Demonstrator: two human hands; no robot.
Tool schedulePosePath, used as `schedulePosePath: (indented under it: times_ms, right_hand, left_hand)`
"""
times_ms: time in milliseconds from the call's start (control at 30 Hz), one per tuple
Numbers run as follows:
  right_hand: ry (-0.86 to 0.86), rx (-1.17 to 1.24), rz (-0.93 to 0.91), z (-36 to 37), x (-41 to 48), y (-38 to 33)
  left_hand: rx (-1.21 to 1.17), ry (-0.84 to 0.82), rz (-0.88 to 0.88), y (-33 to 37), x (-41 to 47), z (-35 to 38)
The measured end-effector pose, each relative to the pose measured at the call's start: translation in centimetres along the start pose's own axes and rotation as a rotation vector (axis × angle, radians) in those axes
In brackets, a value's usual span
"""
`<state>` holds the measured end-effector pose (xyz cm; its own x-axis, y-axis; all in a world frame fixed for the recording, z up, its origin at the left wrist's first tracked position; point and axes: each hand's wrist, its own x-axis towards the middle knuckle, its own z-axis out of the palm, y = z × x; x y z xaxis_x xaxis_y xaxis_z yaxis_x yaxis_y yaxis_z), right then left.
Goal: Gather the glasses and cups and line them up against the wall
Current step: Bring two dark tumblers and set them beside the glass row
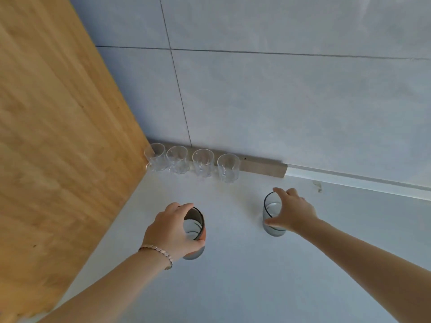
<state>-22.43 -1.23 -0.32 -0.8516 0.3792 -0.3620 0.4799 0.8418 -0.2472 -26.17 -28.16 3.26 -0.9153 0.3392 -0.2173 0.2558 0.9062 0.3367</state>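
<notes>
Several clear cut-pattern glasses (203, 162) stand in a row against the tiled wall (291, 101), starting in the corner by the wooden panel. In front of them, my left hand (171, 229) wraps around a smoky grey tumbler (194, 231) from its left side. Further right, my right hand (292, 212) grips a second grey tumbler (271, 217) by its rim and side. Both tumblers are upright over the white counter (256, 276); I cannot tell whether they touch it.
A tall wooden panel (58, 136) closes off the left side. A grey skirting strip (263, 169) runs along the wall base and turns white (349, 178) to the right. A small dark mark (318, 185) sits near it.
</notes>
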Motion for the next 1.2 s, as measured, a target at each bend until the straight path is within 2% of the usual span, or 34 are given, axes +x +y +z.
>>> schedulePosePath:
  times_ms: [233,367,467,567,633,767,867,1067,1200]
  right_hand:
    - [0.024,0.020,0.004,-1.6,10.6,-2.8]
    - [0.041,-0.017,-0.006,-1.6,13.0,-4.1]
    - [0.081,0.051,0.016,-1.3,13.4,-4.8]
    - [0.140,0.252,0.088,-0.4,12.6,-4.8]
    - [0.121,0.344,0.140,0.2,11.2,-4.7]
    - [-0.010,0.193,0.209,1.5,7.2,-4.7]
    - [-0.110,0.094,0.195,2.6,3.9,-5.6]
    - [-0.162,0.083,0.209,4.7,-1.1,-9.1]
    - [-0.158,0.086,0.219,5.9,-2.9,-11.1]
  left_hand:
    - [0.000,0.033,-0.056,-0.7,4.4,0.0]
    - [-0.018,0.054,-0.080,-1.8,5.6,0.0]
    - [-0.012,0.047,-0.074,-2.9,5.9,0.0]
    - [-0.013,0.038,-0.072,-4.6,6.0,-0.2]
    - [-0.027,0.015,-0.076,-6.1,6.5,-0.3]
    - [-0.059,-0.048,-0.083,-9.5,8.6,-1.0]
    - [-0.035,-0.072,-0.073,-11.7,11.2,-2.6]
    - [0.044,-0.048,0.037,-15.3,16.3,-5.2]
    - [0.119,-0.079,0.035,-16.9,17.9,-5.0]
